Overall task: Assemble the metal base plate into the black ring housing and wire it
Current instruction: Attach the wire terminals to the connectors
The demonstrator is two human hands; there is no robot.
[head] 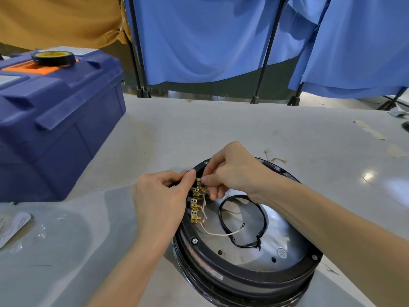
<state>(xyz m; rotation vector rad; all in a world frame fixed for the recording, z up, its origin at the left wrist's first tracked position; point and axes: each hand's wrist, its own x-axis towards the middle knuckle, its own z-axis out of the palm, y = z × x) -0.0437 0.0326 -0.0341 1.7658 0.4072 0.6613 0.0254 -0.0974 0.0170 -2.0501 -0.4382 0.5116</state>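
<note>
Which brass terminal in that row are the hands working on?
The farthest brass terminal, at the row's top end: the right hand pinches it while the left hand grips the black ring housing beside it.

Shiny metal base plate [276,237] flat inside black ring housing [243,276], brass terminals [195,207] along left rim.

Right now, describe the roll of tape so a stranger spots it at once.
Start at the big blue toolbox on the left. The roll of tape lies flat on the orange handle in its lid. It is the only round thing up there: black outside, yellow in the middle.
</note>
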